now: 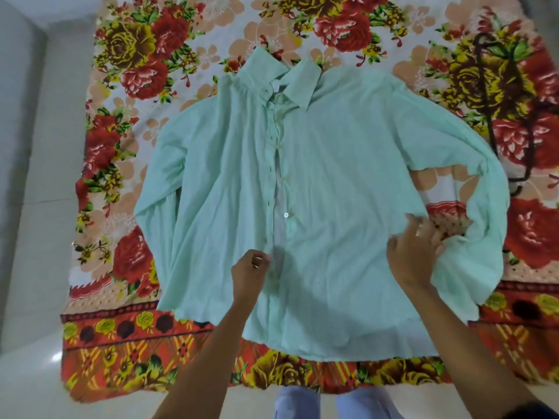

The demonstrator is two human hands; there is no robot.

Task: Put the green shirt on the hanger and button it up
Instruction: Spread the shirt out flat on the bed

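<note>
Thin crinkled green shirt (317, 176), flat

Open floral blanket (127, 182) around the spread green shirt (332, 176); hanger (511, 116) far right.

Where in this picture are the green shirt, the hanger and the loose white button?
green shirt (348, 176): head view, right chest panel.
hanger (527, 140): head view, dark lower bar.
white button (286, 215): head view, its centre.

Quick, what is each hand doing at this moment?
Left hand: fingers curled, pinching the placket edge of the green shirt.
Right hand: fingers spread on the shirt, blurred; grip cannot be told.
</note>
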